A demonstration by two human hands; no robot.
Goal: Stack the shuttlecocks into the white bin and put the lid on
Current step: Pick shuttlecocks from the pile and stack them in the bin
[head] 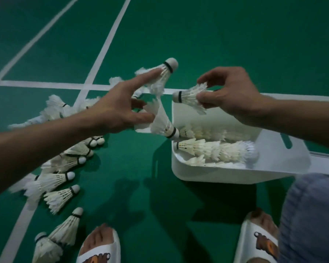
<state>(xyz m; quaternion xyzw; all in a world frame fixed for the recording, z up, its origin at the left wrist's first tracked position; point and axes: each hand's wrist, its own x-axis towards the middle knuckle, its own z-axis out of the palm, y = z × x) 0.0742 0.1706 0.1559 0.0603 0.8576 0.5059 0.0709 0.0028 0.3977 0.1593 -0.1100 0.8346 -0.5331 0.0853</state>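
Note:
My left hand (120,112) reaches forward over the floor with its fingers spread. Its thumb and a finger pinch the feathers of one shuttlecock (162,123), cork pointing down at the bin's corner. A second shuttlecock (166,72) sticks up against its index finger, cork upward. My right hand (234,95) pinches a third shuttlecock (190,96) by the feathers, cork to the left, above the far left corner of the white bin (198,173). Inside the bin lie rows of nested shuttlecocks (217,149). I cannot pick out the lid with certainty.
Several loose shuttlecocks (53,183) are scattered on the green court floor left of the bin, some across the white lines (46,84). My feet in white slippers (101,247) are at the bottom, my knee (311,215) at the lower right. A white edge (311,97) shows behind my right forearm.

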